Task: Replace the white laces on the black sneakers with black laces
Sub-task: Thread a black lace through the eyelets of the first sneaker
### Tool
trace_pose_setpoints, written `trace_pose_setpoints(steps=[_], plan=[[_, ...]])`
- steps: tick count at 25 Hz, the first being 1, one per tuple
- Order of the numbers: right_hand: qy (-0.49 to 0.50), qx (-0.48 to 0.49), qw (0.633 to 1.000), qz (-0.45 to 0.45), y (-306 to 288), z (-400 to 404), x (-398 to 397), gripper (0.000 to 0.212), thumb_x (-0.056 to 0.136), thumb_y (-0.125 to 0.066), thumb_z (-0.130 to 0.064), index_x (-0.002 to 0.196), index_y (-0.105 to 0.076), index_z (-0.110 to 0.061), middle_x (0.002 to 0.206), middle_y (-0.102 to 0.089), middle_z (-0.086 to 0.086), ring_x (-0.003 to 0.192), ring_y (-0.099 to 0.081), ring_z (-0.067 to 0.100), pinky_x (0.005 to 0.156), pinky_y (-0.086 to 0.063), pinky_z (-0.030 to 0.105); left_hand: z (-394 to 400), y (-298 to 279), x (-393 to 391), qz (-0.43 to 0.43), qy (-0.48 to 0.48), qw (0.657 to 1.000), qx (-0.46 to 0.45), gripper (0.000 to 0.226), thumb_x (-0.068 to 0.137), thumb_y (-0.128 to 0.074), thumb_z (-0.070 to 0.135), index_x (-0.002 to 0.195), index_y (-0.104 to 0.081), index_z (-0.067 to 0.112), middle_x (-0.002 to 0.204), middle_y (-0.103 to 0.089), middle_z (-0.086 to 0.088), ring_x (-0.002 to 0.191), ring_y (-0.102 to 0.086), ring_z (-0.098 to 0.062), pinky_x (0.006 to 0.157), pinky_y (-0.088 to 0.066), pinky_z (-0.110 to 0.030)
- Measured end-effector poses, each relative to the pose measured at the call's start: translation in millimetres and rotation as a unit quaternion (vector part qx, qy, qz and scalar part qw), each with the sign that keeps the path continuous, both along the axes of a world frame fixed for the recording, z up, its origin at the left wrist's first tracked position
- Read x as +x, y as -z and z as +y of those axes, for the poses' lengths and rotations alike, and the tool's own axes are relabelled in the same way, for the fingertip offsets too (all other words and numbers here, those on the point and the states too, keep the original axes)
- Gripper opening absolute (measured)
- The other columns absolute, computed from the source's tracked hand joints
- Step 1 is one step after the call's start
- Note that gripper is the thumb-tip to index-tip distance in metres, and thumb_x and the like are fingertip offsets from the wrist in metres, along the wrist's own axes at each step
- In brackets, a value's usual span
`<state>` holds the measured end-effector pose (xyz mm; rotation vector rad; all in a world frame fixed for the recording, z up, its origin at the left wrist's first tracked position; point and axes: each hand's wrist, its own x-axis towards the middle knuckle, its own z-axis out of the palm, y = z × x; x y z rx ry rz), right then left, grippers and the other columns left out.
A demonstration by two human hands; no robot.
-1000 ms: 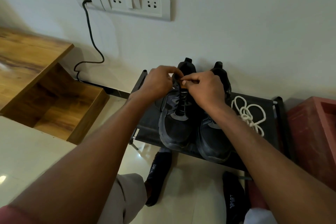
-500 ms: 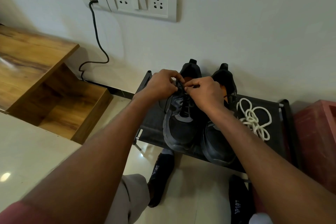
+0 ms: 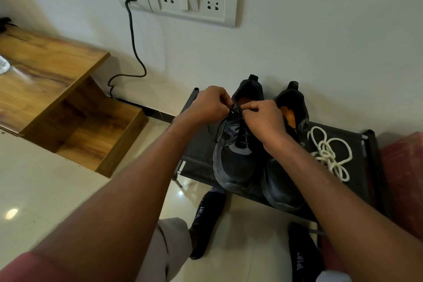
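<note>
- Left hand [image 3: 209, 105] and right hand [image 3: 263, 119]: fingers curled, each pinching the black lace [image 3: 235, 108] at the top eyelets of the left sneaker [image 3: 233, 156].
- Judgement: knot being tied; pull both ends evenly and snug it over the tongue.
- Right sneaker [image 3: 283, 181] touches it on the rack [image 3: 196, 162]; its lacing is hidden.
- White laces [image 3: 329, 153]: heaped right of the sneakers.
- Sneaker openings show orange insoles and nothing else inside.

Operator body: worn items visible in the head view

Both forearms are bare; a red sleeve [image 3: 16, 267] edge covers the left upper arm. Light grey trousers [image 3: 167, 249] cover the left leg. Both feet wear black socks [image 3: 207, 224], each printed "SPORT" in white lettering [image 3: 300, 261].
</note>
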<state>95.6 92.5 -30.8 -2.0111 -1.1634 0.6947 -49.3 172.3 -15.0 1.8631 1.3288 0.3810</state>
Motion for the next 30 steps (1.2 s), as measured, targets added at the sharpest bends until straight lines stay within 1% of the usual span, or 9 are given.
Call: trace_pose_setpoints(steps=[4, 10, 13, 18, 21, 24, 27, 28, 30], plan=[[0.019, 0.003, 0.994, -0.11, -1, -4, 2, 0.013, 0.101, -0.065, -0.025, 0.104, -0.077, -0.026, 0.091, -0.074, -0.005, 0.073, -0.068, 0.014, 0.056, -0.051, 0.027, -1, 0, -1, -0.015, 0.002, 1.0, -0.006, 0.015, 0.09, -0.072, 0.004, 0.095, -0.073, 0.017, 0.096, -0.075, -0.007, 0.094, -0.073, -0.021, 0.084, -0.06, -0.033], [0.043, 0.029, 0.996, 0.078, 4, 1, -3, 0.014, 0.099, -0.068, -0.018, 0.1, -0.082, -0.022, 0.098, -0.076, -0.004, 0.091, -0.07, 0.013, 0.085, -0.061, 0.036, -2, -3, -2, -0.007, -0.002, 1.0, -0.004, 0.017, 0.089, -0.07, 0.0, 0.095, -0.075, 0.016, 0.096, -0.076, -0.007, 0.093, -0.072, -0.02, 0.077, -0.057, -0.029], [0.028, 0.011, 0.995, 0.098, -2, 1, -5, 0.019, 0.101, -0.062, -0.021, 0.096, -0.079, -0.028, 0.091, -0.073, -0.007, 0.085, -0.068, 0.015, 0.073, -0.058, 0.038, -1, -6, -4, -0.015, 0.003, 1.0, -0.017, 0.01, 0.088, -0.079, 0.008, 0.096, -0.076, 0.011, 0.095, -0.076, -0.007, 0.093, -0.072, -0.02, 0.081, -0.058, -0.03], [-0.055, 0.01, 0.994, -0.099, -13, -7, -2, 0.024, 0.1, -0.062, -0.025, 0.118, -0.078, -0.024, 0.101, -0.077, 0.0, 0.083, -0.071, 0.018, 0.077, -0.063, 0.04, -6, -5, 4, -0.006, 0.007, 1.0, 0.027, 0.012, 0.088, -0.081, 0.018, 0.09, -0.074, 0.009, 0.08, -0.069, 0.003, 0.076, -0.062, -0.007, 0.064, -0.044, -0.019], [-0.06, 0.046, 0.978, -0.196, -10, -10, -1, 0.027, 0.098, -0.065, -0.024, 0.124, -0.073, -0.022, 0.116, -0.066, 0.005, 0.101, -0.067, 0.025, 0.085, -0.06, 0.041, -6, -12, 4, -0.008, -0.02, 0.999, 0.043, 0.011, 0.09, -0.078, 0.016, 0.082, -0.071, 0.012, 0.075, -0.067, 0.006, 0.07, -0.06, -0.004, 0.061, -0.041, -0.019], [-0.077, 0.108, 0.969, -0.21, -12, -9, 3, 0.035, 0.094, -0.073, -0.025, 0.128, -0.071, -0.02, 0.124, -0.056, 0.008, 0.119, -0.054, 0.03, 0.095, -0.055, 0.042, -8, -41, 2, -0.177, -0.036, 0.981, 0.063, 0.01, 0.095, -0.069, 0.011, 0.087, -0.064, 0.008, 0.084, -0.076, -0.003, 0.077, -0.071, -0.007, 0.069, -0.049, -0.028], [-0.111, 0.134, 0.971, -0.164, -12, -5, 3, 0.026, 0.093, -0.078, -0.031, 0.117, -0.078, -0.023, 0.124, -0.059, 0.0, 0.12, -0.053, 0.023, 0.1, -0.05, 0.037, -22, -78, 1, -0.439, -0.027, 0.898, 0.018, 0.008, 0.106, -0.051, 0.008, 0.099, -0.052, 0.007, 0.09, -0.072, -0.015, 0.084, -0.075, -0.029, 0.067, -0.05, -0.032], [-0.11, 0.143, 0.974, -0.14, -13, -4, 2, 0.022, 0.093, -0.078, -0.031, 0.112, -0.079, -0.022, 0.121, -0.061, -0.003, 0.117, -0.056, 0.02, 0.1, -0.05, 0.035, -24, -83, 0, -0.473, -0.028, 0.881, 0.013, 0.008, 0.108, -0.049, 0.01, 0.101, -0.051, 0.007, 0.089, -0.069, -0.014, 0.08, -0.072, -0.029, 0.067, -0.05, -0.032], [-0.069, 0.181, 0.98, -0.055, -20, -4, 0, 0.017, 0.093, -0.078, -0.027, 0.108, -0.08, -0.019, 0.11, -0.064, -0.008, 0.105, -0.062, 0.01, 0.094, -0.05, 0.023, -23, -80, -7, -0.432, -0.031, 0.901, 0.035, 0.005, 0.106, -0.051, 0.008, 0.111, -0.052, 0.006, 0.089, -0.064, -0.011, 0.077, -0.066, -0.024, 0.067, -0.052, -0.034]])
